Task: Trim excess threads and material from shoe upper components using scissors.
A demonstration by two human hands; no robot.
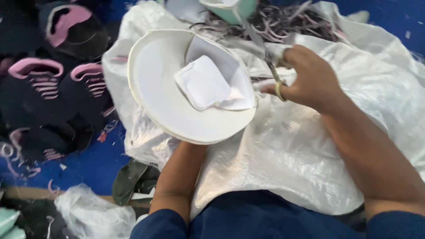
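A white curved shoe piece [164, 88] with a folded white fabric tongue [203, 82] is held up in front of me. My left hand is hidden beneath it; only the forearm and wrist [188, 150] show, reaching up under its lower edge. To the right of the piece, my right hand [310, 79] grips a pair of scissors [265, 55] by yellowish handles. The blades point up and away, towards the top of the view.
A white woven plastic sack [310, 146] covers my lap. A pile of dark trimmings [287, 22] and a mint green piece [230, 9] lie at the top. Black and pink shoe uppers [44, 84] sit on the blue floor at the left. A dark sandal [130, 179] and a crumpled plastic bag [93, 212] are lower left.
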